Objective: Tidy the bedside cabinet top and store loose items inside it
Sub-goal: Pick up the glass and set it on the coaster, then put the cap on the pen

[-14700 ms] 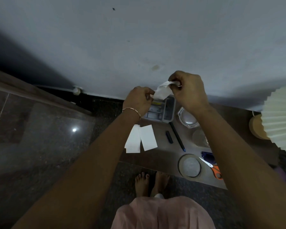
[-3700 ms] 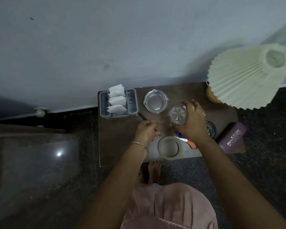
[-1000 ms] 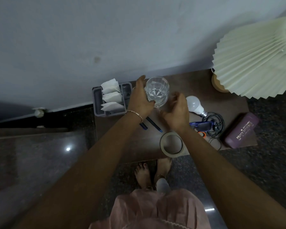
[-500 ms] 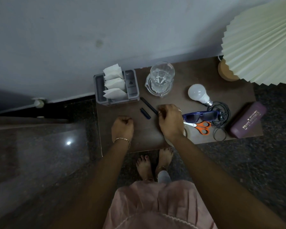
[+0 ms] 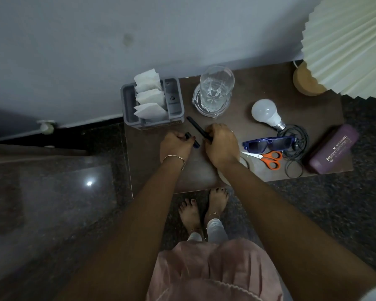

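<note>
On the cabinet top (image 5: 148,170), the left hand (image 5: 175,146) pinched a short dark cap (image 5: 193,141). Just right, the right hand (image 5: 221,146) gripped a dark pen (image 5: 196,127), which lay diagonally with its free end pointing back-left toward the grey tray (image 5: 126,105).

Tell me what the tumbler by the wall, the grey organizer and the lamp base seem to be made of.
Tumbler: clear glass, see-through with bright faceted glints.
Grey organizer: likely moulded plastic, matte, uniform grey with rounded edges and thin dividers.
Lamp base: tan and dull, possibly cork or pale wood; too dim to tell which.
</note>
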{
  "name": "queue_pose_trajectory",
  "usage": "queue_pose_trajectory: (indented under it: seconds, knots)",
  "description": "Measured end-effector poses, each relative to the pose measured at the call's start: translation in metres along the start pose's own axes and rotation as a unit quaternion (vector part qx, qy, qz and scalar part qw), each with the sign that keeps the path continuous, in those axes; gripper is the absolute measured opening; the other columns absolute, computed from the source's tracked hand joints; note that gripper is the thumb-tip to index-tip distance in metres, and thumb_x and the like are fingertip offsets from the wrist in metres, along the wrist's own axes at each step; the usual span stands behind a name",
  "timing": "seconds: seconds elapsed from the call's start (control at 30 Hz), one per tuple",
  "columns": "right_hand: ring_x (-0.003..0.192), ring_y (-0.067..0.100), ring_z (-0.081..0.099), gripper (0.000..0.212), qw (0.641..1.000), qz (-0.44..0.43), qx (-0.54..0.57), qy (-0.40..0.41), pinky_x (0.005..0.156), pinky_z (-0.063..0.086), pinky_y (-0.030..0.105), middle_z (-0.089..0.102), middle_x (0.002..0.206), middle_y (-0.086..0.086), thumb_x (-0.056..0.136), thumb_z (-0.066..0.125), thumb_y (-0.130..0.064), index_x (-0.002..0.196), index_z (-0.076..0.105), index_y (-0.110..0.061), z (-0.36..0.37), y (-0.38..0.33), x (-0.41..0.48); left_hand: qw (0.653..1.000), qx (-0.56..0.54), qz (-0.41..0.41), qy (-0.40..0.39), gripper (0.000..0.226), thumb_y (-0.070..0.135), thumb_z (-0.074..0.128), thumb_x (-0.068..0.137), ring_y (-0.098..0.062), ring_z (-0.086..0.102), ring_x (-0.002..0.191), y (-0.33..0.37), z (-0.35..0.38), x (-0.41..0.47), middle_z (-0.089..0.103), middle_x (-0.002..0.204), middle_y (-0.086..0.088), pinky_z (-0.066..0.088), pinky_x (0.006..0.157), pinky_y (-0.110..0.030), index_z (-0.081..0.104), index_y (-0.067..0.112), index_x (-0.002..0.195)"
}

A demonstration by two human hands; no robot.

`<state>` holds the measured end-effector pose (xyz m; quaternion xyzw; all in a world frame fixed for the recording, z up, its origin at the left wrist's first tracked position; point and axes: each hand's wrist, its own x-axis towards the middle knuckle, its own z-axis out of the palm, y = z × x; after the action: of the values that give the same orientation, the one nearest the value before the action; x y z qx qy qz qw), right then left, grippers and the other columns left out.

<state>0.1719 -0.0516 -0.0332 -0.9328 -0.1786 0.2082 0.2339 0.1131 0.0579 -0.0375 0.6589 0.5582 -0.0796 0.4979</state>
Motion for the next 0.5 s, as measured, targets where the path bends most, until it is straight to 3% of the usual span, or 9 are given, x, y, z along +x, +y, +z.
queue_pose_trajectory:
  seconds: [0.07,0.33,0.5]
  knots:
    - [0.099,0.033,0.058,0.024,1.000,-0.007,0.001,0.004,0.081,0.048,0.039,0.062,0.107,0.015,0.080,0.061,-0.009,0.103,0.063,-0.005,-0.002,0.000,0.000,0.999,0.036,0.013,0.016,0.031,0.035,0.078,0.069,-0.021,0.067,0.093,0.002,0.002,0.000,0.071,0.096,-0.004,0.052,0.085,-0.028,0.056,0.019,0.082]
    - [0.094,0.038,0.058,0.020,0.999,-0.037,0.007,0.016,0.077,0.047,0.041,0.060,0.103,0.017,0.085,0.054,-0.007,0.101,0.065,-0.005,-0.010,0.007,-0.015,0.991,0.125,0.053,0.003,0.019,0.029,0.068,0.074,-0.021,0.067,0.094,-0.003,-0.003,-0.012,0.073,0.094,-0.006,0.053,0.086,-0.030,0.072,0.015,0.086]
    - [0.098,0.031,0.056,0.015,0.996,0.017,0.076,0.049,0.079,0.043,0.037,0.058,0.106,0.015,0.090,0.054,-0.010,0.104,0.059,-0.005,-0.021,0.013,-0.049,0.994,0.066,0.084,-0.037,0.010,0.024,0.072,0.079,-0.017,0.065,0.085,-0.019,-0.016,-0.033,0.072,0.093,-0.005,0.053,0.086,-0.030,0.066,0.016,0.084]
